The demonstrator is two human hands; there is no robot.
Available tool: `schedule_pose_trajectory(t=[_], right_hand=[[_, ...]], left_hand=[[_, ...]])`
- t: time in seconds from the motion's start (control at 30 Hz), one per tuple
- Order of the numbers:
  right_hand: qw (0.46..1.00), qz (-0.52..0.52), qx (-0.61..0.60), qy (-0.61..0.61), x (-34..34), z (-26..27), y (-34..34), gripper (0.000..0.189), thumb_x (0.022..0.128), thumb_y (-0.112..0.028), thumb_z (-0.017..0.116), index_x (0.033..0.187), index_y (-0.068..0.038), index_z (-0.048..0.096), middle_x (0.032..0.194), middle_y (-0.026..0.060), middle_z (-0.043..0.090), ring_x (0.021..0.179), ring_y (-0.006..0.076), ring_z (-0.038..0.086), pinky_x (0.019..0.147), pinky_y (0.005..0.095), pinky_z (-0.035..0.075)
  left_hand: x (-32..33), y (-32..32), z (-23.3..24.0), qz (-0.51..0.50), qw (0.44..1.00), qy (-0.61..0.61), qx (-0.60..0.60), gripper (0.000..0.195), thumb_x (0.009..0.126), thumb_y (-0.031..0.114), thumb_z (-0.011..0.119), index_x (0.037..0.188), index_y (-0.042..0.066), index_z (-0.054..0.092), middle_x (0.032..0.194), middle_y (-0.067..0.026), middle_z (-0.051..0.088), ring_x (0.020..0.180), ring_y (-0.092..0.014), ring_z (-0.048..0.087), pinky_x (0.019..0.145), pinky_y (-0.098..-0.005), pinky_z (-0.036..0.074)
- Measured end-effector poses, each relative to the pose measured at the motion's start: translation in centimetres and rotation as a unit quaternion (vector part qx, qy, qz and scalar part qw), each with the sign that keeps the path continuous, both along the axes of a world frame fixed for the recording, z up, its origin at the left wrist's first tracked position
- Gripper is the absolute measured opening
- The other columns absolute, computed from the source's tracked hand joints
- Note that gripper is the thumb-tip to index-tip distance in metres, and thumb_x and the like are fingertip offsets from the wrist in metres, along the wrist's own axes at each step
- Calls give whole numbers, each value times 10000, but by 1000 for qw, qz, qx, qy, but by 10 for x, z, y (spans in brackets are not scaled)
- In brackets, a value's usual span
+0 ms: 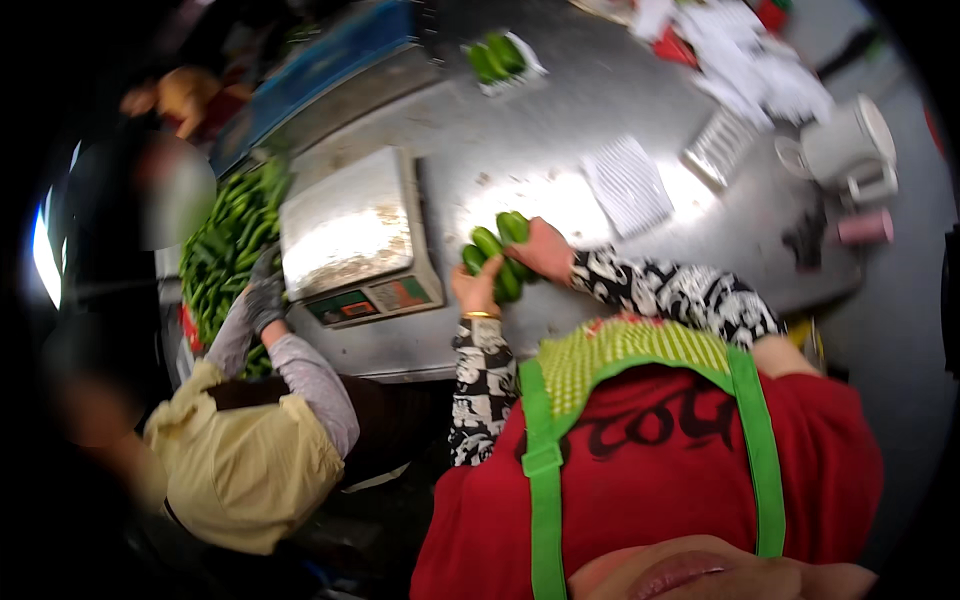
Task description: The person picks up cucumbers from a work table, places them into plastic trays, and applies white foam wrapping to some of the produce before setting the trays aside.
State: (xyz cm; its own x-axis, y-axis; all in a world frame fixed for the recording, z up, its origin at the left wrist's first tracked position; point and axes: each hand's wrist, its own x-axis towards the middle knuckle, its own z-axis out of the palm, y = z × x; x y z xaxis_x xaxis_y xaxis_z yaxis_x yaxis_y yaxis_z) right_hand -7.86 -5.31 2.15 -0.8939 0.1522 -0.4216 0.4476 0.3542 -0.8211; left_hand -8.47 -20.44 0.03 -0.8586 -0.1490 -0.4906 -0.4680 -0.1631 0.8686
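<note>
Between my two hands is a bunch of green cucumbers [487, 241], short and smooth, lying side by side. My left hand [477, 286] grips the near left side of the bunch, thumb on top. From the right, my right hand [545, 253] holds the far right side of the same bunch. They are at or just above the steel table [510, 135]; I cannot tell if they touch it. To their left stands a weighing scale [352, 232] with a bare metal pan. A white striped sleeve or bag [627, 185] lies flat to the right of my right hand.
Several cucumbers [496, 57] sit on white packaging at the back. At right are a metallic packet [718, 148], a white jug [847, 146], a pink roll [865, 226] and piled white packaging [750, 60]. A co-worker's gloved hands [266, 296] reach into green peppers [232, 232] left of the scale.
</note>
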Motion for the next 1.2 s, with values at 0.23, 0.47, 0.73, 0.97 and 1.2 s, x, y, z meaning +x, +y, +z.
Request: schedule_pose_trajectory(t=[0.23, 0.47, 0.73, 0.97, 1.2], right_hand=[[999, -21, 14, 46, 31, 57, 87, 602, 676, -340, 717, 1073, 64, 512, 956, 216, 611, 886, 294, 605, 780, 353, 477], [994, -42, -47, 90, 27, 89, 181, 499, 704, -236, 710, 1072, 54, 539, 963, 114, 615, 882, 162, 572, 757, 298, 467], [996, -59, 56, 47, 35, 24, 223, 510, 729, -303, 680, 1048, 72, 549, 941, 195, 626, 855, 252, 605, 754, 325, 473], [987, 27, 133, 88, 44, 31, 230, 528, 755, -173, 581, 1215, 53, 456, 1034, 245, 600, 963, 322, 595, 835, 337, 465], [994, -47, 99, 31, 35, 35, 257, 612, 744, -191, 675, 1272, 13, 442, 1148, 198, 585, 1019, 287, 590, 891, 338, 451]], left_hand=[[18, 68, 46, -100, 984, 3, 150, 402, 723, 11, 742, 1042, -12, 499, 959, -113, 602, 828, -202, 607, 719, -336, 511], [4, 172, 50, -145, 976, 76, 146, 526, 741, 39, 731, 1135, -61, 397, 1009, -146, 564, 870, -201, 585, 749, -318, 505], [6, 203, -2, -215, 961, 137, -109, 473, 682, 19, 743, 1012, -104, 427, 835, -130, 595, 693, -185, 593, 619, -300, 505], [10, 188, 5, -225, 972, 58, 29, 406, 714, -5, 715, 976, -75, 413, 752, -109, 585, 582, -158, 566, 517, -279, 474], [11, 208, 7, -216, 970, 62, 89, 428, 719, -2, 718, 997, -62, 398, 788, -112, 577, 615, -164, 571, 528, -287, 489]])
